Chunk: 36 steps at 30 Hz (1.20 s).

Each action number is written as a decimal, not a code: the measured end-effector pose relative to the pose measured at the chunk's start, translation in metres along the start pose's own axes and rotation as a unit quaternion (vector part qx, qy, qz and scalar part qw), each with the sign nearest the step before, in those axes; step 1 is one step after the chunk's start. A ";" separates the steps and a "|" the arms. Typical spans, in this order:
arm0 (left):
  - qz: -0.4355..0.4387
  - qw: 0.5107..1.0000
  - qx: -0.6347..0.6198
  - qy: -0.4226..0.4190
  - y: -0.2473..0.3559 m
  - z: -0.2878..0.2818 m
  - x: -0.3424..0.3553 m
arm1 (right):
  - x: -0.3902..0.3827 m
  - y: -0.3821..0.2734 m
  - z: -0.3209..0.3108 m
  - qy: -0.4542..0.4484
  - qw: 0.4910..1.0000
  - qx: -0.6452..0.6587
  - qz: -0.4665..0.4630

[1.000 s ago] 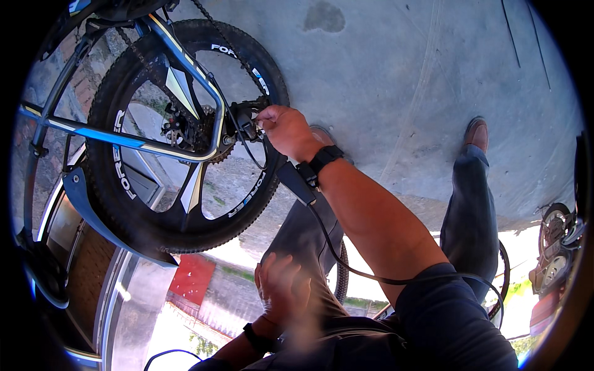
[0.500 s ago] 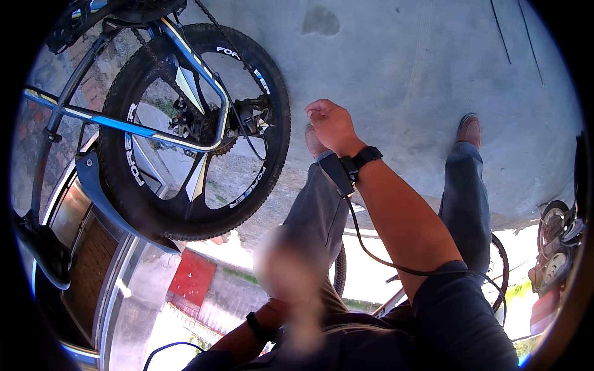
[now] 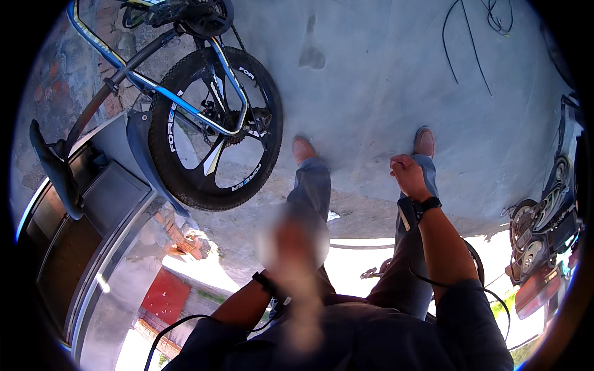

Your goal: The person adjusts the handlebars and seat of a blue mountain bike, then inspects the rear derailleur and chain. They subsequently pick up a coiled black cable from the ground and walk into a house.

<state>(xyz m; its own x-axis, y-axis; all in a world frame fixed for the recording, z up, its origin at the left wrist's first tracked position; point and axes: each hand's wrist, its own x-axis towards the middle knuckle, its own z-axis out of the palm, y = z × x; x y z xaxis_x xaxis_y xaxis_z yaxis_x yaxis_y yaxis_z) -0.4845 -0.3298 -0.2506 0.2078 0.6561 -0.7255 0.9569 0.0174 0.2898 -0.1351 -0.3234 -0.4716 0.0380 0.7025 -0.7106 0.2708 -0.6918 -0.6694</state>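
right hand [image 3: 409, 176] is off the bicycle [image 3: 184, 106] now: a second ago its fingertips are at the rear derailleur [image 3: 261, 117], now it hangs at 3 o'clock, in front of the right trouser leg and just below the right shoe [image 3: 424, 143] in view. fingers are curled in together, no object visible in them; can't tell if something small sits inside. left hand [image 3: 291, 244] is at 6 o'clock, in front of the body, under a blur patch, so can't tell whether its fingers are apart or together or what it touches. bike also sits further up and left in view than a second ago, at 10 to 11 o'clock, rear wheel [image 3: 213, 159] nearest the person, saddle [image 3: 54, 170] at 9. upshot: derailleur is in plain view with neither hand on it, contact there is broken for now, right hand well apart. around: loose black cables [image 3: 474, 46] on the concrete floor [image 3: 371, 80] at 1 to 2 o'clock, a parked two-wheeler [image 3: 532, 247] at 3 to 4. black strap [image 3: 429, 203] on right wrist.
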 end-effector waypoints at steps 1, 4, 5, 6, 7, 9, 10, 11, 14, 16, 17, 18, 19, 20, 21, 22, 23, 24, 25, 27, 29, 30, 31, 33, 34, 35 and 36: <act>0.008 1.000 -0.004 0.001 -0.001 0.002 -0.002 | -0.014 0.018 -0.023 0.011 0.999 -0.031 -0.034; 0.024 1.000 -0.011 -0.001 -0.008 0.017 -0.011 | -0.068 -0.006 -0.087 0.031 0.993 0.017 0.109; 0.000 0.999 -0.030 0.022 -0.007 0.026 -0.017 | -0.085 -0.022 -0.108 0.049 0.991 0.004 0.120; -0.024 0.998 -0.048 0.042 -0.005 0.037 -0.027 | -0.105 -0.038 -0.124 0.067 0.989 -0.007 0.134; -0.030 0.996 -0.070 0.041 0.002 0.031 -0.031 | -0.122 -0.042 -0.141 0.075 0.988 -0.004 0.134; -0.026 0.992 -0.119 0.017 0.023 -0.003 -0.033 | -0.152 -0.042 -0.170 0.089 0.982 -0.016 0.164; -0.016 0.989 -0.144 -0.008 0.033 -0.023 -0.034 | -0.167 -0.045 -0.181 0.090 0.983 -0.024 0.160; -0.033 0.988 -0.153 -0.016 0.038 -0.032 -0.040 | -0.182 -0.048 -0.191 0.091 0.983 -0.032 0.157; -0.074 0.982 -0.175 -0.018 0.045 -0.053 -0.058 | -0.213 -0.064 -0.210 0.103 0.983 -0.021 0.153; -0.088 0.978 -0.191 -0.007 0.043 -0.062 -0.069 | -0.229 -0.077 -0.217 0.111 0.981 0.004 0.158; -0.092 0.976 -0.195 -0.004 0.044 -0.067 -0.076 | -0.238 -0.081 -0.219 0.112 0.981 0.017 0.159; -0.097 0.975 -0.198 0.000 0.043 -0.073 -0.082 | -0.244 -0.085 -0.219 0.112 0.980 0.032 0.159; -0.101 0.974 -0.202 0.003 0.043 -0.078 -0.088 | -0.250 -0.089 -0.221 0.112 0.980 0.046 0.159; -0.110 0.972 -0.207 0.010 0.044 -0.083 -0.094 | -0.255 -0.095 -0.220 0.111 0.979 0.044 0.163; -0.118 0.970 -0.213 0.016 0.045 -0.087 -0.099 | -0.260 -0.100 -0.220 0.108 0.980 0.049 0.162; -0.126 0.967 -0.219 0.022 0.045 -0.090 -0.104 | -0.263 -0.105 -0.219 0.104 0.980 0.054 0.161; -0.137 0.966 -0.216 0.023 0.044 -0.094 -0.109 | -0.266 -0.109 -0.219 0.100 0.980 0.059 0.161; -0.145 0.966 -0.214 0.021 0.043 -0.097 -0.112 | -0.268 -0.112 -0.220 0.101 0.979 0.069 0.161; -0.154 0.965 -0.211 0.020 0.042 -0.100 -0.116 | -0.271 -0.114 -0.220 0.099 0.980 0.074 0.156; -0.160 0.962 -0.220 0.023 0.036 -0.104 -0.122 | -0.278 -0.118 -0.219 0.095 0.981 0.086 0.146; -0.162 0.961 -0.222 0.035 0.029 -0.108 -0.128 | -0.282 -0.123 -0.218 0.091 0.983 0.085 0.137; -0.157 0.962 -0.221 0.043 0.029 -0.108 -0.129 | -0.286 -0.128 -0.219 0.095 0.983 0.084 0.133; -0.152 0.963 -0.219 0.051 0.027 -0.109 -0.130 | -0.287 -0.133 -0.218 0.093 0.984 0.074 0.131; -0.142 0.959 -0.234 0.069 0.014 -0.106 -0.131 | -0.287 -0.143 -0.215 0.099 0.985 0.058 0.132; -0.133 0.958 -0.242 0.075 0.010 -0.104 -0.132 | -0.288 -0.151 -0.214 0.096 0.985 0.065 0.129; -0.127 0.959 -0.241 0.079 0.008 -0.103 -0.132 | -0.289 -0.158 -0.213 0.095 0.985 0.073 0.126; -0.120 0.960 -0.238 0.084 0.007 -0.104 -0.130 | -0.290 -0.158 -0.214 0.089 0.987 0.051 0.126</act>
<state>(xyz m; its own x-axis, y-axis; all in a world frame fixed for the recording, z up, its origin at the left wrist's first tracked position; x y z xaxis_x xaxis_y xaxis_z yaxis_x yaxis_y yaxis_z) -0.5257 -0.3368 -0.0893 -0.0801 0.7020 -0.7077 0.7636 0.4995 0.4091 0.0171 -0.3822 -0.1135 0.2633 0.5180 -0.8138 0.1337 -0.8551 -0.5010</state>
